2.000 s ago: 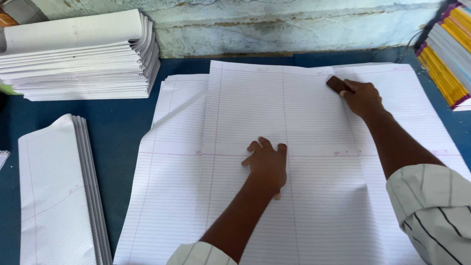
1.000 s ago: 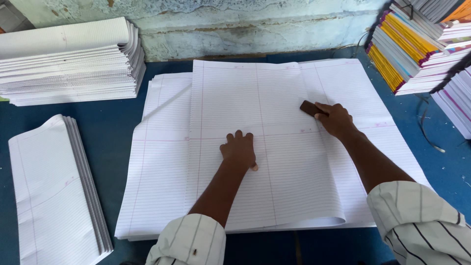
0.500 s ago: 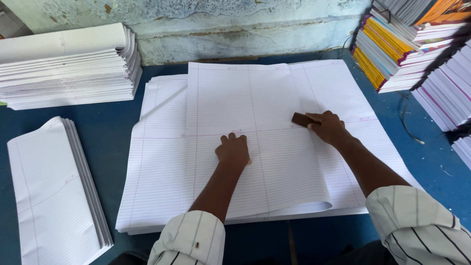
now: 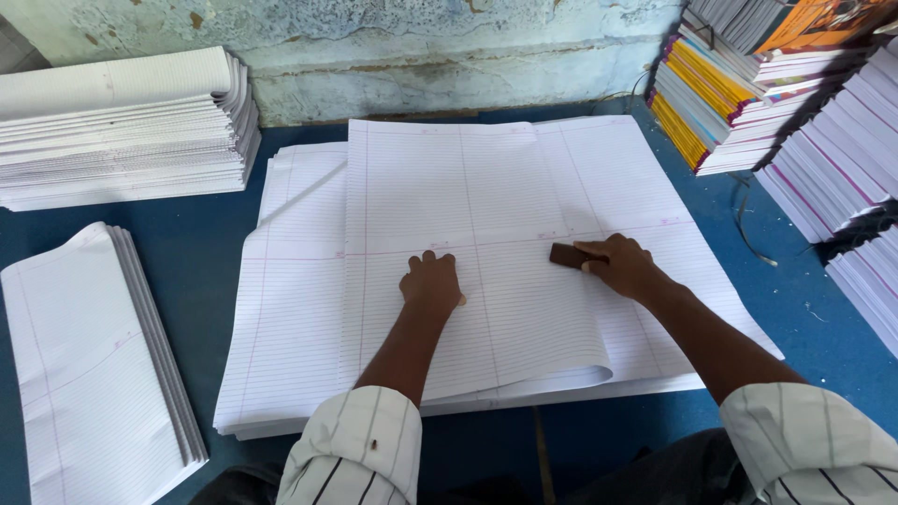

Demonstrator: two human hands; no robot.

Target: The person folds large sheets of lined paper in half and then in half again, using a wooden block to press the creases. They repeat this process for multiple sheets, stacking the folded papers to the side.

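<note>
The big ruled sheet (image 4: 468, 243) lies folded over on top of a pile of the same sheets (image 4: 290, 318) on the blue table (image 4: 201, 248), and everything here is best placed from it. The left hand (image 4: 432, 282) rests palm-down near the sheet's middle, fingers curled and close together, gripping nothing — it simply pins the paper flat. The right hand (image 4: 622, 266) sits at the sheet's right edge, closed around a small dark block (image 4: 568, 254) whose flat face presses on the fold. Two seconds back that block was far up the sheet, near its top right corner; in each later view it is lower, and now it sits about halfway down, level with the pinning hand. So the crease above it looks already pressed, while the stretch below is not: the lower right corner of the sheet (image 4: 571, 374) curls up off the pile, so the fold there looks loose. The left hand has kept roughly to its spot in the middle throughout. Left of the sheet lies a bundle of folded sheets (image 4: 89, 365); beyond the sheet's upper left corner stands a tall stack of folded paper (image 4: 122, 126) against the wall; to the right, well apart, are stacks of bound notebooks (image 4: 730, 93) with coloured spines and more pale stacks (image 4: 842, 159) beside them.
</note>
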